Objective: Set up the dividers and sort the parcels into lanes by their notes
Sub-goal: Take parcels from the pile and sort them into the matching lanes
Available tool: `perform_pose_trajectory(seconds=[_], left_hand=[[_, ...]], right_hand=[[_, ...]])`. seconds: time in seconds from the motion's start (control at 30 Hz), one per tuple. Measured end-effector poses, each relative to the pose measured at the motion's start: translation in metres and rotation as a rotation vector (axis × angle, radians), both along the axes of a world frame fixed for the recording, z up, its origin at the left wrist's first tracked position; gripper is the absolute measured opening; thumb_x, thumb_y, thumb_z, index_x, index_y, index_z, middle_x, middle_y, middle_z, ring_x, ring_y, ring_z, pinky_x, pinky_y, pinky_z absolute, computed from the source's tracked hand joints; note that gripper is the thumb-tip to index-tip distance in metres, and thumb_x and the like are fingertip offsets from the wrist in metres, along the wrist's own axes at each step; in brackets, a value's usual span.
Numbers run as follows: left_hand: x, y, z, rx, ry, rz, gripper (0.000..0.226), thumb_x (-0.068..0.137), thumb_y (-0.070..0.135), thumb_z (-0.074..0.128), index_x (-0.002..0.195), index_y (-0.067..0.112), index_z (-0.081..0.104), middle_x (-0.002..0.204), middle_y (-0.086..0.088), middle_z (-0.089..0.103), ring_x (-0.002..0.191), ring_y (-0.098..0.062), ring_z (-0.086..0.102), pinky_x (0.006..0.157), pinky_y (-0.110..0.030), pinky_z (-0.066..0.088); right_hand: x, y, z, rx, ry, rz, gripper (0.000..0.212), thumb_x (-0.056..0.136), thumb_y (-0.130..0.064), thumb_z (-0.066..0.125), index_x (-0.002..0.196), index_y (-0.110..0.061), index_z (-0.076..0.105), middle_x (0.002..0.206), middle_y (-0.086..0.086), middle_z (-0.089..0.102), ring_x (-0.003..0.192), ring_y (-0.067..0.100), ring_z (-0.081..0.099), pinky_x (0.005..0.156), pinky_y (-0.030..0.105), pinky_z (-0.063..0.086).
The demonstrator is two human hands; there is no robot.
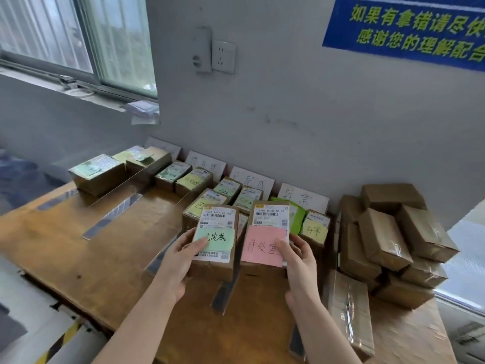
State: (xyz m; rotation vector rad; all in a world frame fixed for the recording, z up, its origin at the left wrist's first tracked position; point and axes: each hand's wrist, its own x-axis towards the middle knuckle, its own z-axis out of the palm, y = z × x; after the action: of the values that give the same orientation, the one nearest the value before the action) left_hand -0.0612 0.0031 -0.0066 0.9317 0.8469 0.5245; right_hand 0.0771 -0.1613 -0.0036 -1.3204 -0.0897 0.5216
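Observation:
My left hand (181, 256) grips a brown parcel with a green note (219, 224), thumb lying on the note. My right hand (299, 258) grips a second brown parcel with a pink note (270, 219), thumb on the note's right edge. Both parcels are held side by side above the wooden table (86, 258). Clear dividers (118, 214) run across the table toward the wall, forming lanes. Sorted parcels with yellow and green notes (194, 181) lie in the lanes at the back. White lane cards (252, 181) lean against the wall behind them.
A pile of plain brown parcels (388, 243) is stacked at the table's right end. One long taped parcel (349, 311) lies at the front right. A window (78, 40) and wall socket (223, 56) are on the wall behind.

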Motion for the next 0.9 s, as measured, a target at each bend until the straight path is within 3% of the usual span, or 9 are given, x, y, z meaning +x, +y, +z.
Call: perform_pose_trajectory(seconds=[0.17, 0.33, 0.57, 0.67, 0.77, 0.9], left_hand=[[-0.015, 0.035, -0.027, -0.043, 0.099, 0.035, 0.046, 0.084, 0.01, 0.073, 0.125, 0.025, 0.059, 0.096, -0.014, 0.076, 0.078, -0.029, 0.074, 0.059, -0.037, 0.061], [-0.021, 0.074, -0.066, 0.019, 0.231, 0.003, 0.043, 0.089, 0.01, 0.069, 0.13, 0.017, 0.057, 0.106, -0.013, 0.071, 0.087, -0.033, 0.072, 0.072, -0.046, 0.059], [-0.014, 0.116, -0.105, 0.312, 0.45, -0.194, 0.047, 0.096, 0.024, 0.062, 0.139, 0.016, 0.046, 0.111, -0.003, 0.063, 0.083, -0.017, 0.069, 0.054, -0.025, 0.053], [-0.012, 0.131, -0.118, 0.478, 0.562, -0.261, 0.05, 0.097, 0.036, 0.057, 0.142, 0.02, 0.043, 0.116, -0.002, 0.063, 0.088, -0.015, 0.069, 0.064, -0.032, 0.059], [-0.013, 0.136, -0.128, 0.649, 0.705, -0.325, 0.048, 0.099, 0.037, 0.048, 0.144, 0.021, 0.04, 0.122, -0.003, 0.058, 0.099, -0.017, 0.064, 0.079, -0.039, 0.058], [-0.019, 0.123, -0.119, 0.903, 0.812, -0.435, 0.059, 0.099, 0.044, 0.043, 0.152, 0.023, 0.026, 0.147, -0.006, 0.039, 0.134, -0.023, 0.041, 0.105, -0.04, 0.045]], right_hand=[[-0.008, 0.033, -0.007, -0.056, 0.03, 0.06, 0.04, 0.085, -0.018, 0.074, 0.119, -0.024, 0.055, 0.108, 0.007, 0.071, 0.099, 0.022, 0.07, 0.092, 0.051, 0.055], [-0.017, 0.064, -0.018, -0.101, 0.065, 0.08, 0.038, 0.084, -0.018, 0.076, 0.115, -0.025, 0.055, 0.108, 0.009, 0.072, 0.095, 0.023, 0.072, 0.083, 0.045, 0.06], [-0.037, 0.108, -0.022, -0.131, 0.108, -0.016, 0.04, 0.084, -0.016, 0.075, 0.12, -0.018, 0.057, 0.106, 0.011, 0.073, 0.088, 0.022, 0.074, 0.059, 0.029, 0.058], [-0.045, 0.121, -0.025, -0.156, 0.108, -0.058, 0.038, 0.085, -0.016, 0.075, 0.119, -0.019, 0.057, 0.105, 0.011, 0.074, 0.088, 0.022, 0.074, 0.06, 0.03, 0.057], [-0.054, 0.127, -0.032, -0.186, 0.114, -0.094, 0.039, 0.085, -0.016, 0.075, 0.12, -0.019, 0.057, 0.105, 0.011, 0.074, 0.09, 0.024, 0.074, 0.069, 0.037, 0.06], [-0.062, 0.134, -0.037, -0.205, 0.137, -0.117, 0.038, 0.084, -0.018, 0.076, 0.116, -0.022, 0.057, 0.104, 0.011, 0.074, 0.092, 0.026, 0.074, 0.081, 0.046, 0.06]])
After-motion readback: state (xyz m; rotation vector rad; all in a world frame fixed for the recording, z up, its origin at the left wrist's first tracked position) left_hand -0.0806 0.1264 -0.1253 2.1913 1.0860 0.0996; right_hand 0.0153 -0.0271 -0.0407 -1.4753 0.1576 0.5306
